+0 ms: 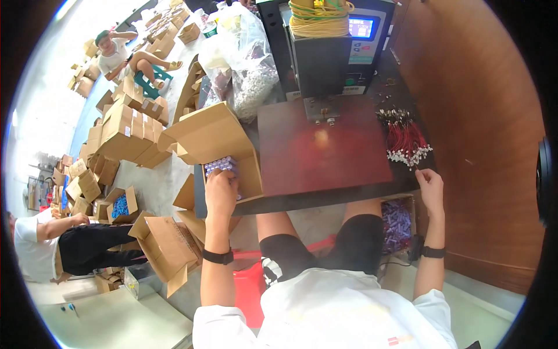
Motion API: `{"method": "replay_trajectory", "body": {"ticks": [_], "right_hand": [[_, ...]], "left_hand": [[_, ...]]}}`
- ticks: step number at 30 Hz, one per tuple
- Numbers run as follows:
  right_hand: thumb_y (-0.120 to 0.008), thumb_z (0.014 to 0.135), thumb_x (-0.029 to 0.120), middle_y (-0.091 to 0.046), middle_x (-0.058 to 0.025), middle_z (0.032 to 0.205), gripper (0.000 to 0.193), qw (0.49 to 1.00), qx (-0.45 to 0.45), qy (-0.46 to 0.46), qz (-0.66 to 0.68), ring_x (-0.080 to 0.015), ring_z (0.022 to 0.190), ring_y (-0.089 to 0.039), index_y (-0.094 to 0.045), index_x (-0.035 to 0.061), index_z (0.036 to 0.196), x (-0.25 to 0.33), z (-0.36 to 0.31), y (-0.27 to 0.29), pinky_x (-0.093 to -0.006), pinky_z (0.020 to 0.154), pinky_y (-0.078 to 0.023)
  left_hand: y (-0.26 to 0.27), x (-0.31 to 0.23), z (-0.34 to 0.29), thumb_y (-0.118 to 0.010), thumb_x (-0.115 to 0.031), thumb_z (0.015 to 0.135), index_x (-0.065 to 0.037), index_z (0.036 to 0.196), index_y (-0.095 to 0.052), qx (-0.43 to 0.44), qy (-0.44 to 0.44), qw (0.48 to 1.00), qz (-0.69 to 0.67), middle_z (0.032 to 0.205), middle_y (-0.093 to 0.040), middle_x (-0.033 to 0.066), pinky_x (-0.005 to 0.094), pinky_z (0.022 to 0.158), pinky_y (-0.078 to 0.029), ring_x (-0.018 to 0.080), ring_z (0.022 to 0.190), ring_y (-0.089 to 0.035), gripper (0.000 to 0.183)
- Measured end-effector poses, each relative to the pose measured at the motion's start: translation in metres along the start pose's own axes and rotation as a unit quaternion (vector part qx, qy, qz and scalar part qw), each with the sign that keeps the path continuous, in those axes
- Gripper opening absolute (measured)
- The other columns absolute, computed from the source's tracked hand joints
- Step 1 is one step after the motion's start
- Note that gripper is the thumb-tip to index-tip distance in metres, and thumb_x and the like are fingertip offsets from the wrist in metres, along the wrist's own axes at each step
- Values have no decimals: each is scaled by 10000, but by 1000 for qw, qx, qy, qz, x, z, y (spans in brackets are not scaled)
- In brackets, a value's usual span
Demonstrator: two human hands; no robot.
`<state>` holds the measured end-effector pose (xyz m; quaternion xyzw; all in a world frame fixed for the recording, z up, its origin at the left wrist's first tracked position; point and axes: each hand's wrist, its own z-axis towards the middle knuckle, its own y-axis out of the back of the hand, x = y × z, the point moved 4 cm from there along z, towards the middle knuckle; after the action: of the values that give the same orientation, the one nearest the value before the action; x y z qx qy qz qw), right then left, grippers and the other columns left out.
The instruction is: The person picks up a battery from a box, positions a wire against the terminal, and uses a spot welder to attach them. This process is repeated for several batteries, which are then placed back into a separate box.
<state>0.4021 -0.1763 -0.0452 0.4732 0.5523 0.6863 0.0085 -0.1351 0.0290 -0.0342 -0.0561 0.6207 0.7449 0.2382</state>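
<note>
My left hand (221,191) reaches into an open cardboard box (251,168) at the table's left edge. Its fingers curl down among rows of purple battery cells (220,165); what they grip, if anything, is hidden. On the right, my right hand (430,189) pinches at the near end of a bundle of red wire leads (408,138) with white connectors. A thin end of one lead appears to be between thumb and forefinger. Between my hands lies a dark red mat (325,148), below the metal tips (324,121) of a black bench machine (328,64).
Yellow wire (321,20) is coiled on the machine. Clear plastic bags (247,70) of white parts stand left of it; a wooden panel (476,134) rises at right. Purple cells (397,224) fill a box below the table. Two people and many cartons (125,131) are farther left.
</note>
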Motion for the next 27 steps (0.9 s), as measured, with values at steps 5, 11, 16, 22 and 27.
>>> {"method": "replay_trajectory", "body": {"ticks": [5, 11, 16, 22, 27], "right_hand": [[-688, 1013, 192, -721, -33, 866, 256, 990, -75, 41, 112, -91, 768, -583, -733, -55, 1062, -11, -6, 32, -291, 695, -475], [-663, 1043, 197, -606, 68, 861, 239, 960, -96, 63, 255, -33, 705, -444, -733, -7, 1146, 56, -17, 78, -234, 617, -340], [-653, 1042, 188, -650, 69, 897, 199, 943, 46, 102, 313, -21, 738, -483, -758, 24, 1080, 121, -20, 34, -206, 635, -362], [-636, 1054, 187, -618, 34, 838, 192, 904, 136, 114, 388, -35, 748, -508, -716, 14, 1031, 157, -19, -21, -210, 660, -398], [-599, 1080, 222, -601, 29, 848, 203, 884, 101, 117, 441, -46, 757, -497, -671, 36, 1042, 163, -13, -44, -212, 674, -380]], "left_hand": [[29, -25, 6, -768, -156, 913, 36, 916, -724, -47, -9, 997, -60, 856, -721, 177, 409, 736, -540, 314, 772, -694, 197], [67, -112, 28, -761, -78, 902, 23, 967, -728, -53, -72, 970, -227, 814, -702, 90, 299, 684, -527, 172, 704, -655, 125], [28, -158, 39, -791, -74, 874, 29, 944, -732, -44, -150, 955, -252, 793, -657, 72, 279, 652, -511, 141, 686, -621, 138], [-2, -153, 38, -828, -79, 826, 23, 949, -750, -13, -69, 945, -318, 816, -661, 77, 283, 648, -527, 165, 659, -626, 178], [-4, -161, 40, -827, -111, 816, -7, 978, -771, -52, -155, 957, -240, 851, -680, 82, 353, 724, -528, 232, 808, -645, 201]]}}
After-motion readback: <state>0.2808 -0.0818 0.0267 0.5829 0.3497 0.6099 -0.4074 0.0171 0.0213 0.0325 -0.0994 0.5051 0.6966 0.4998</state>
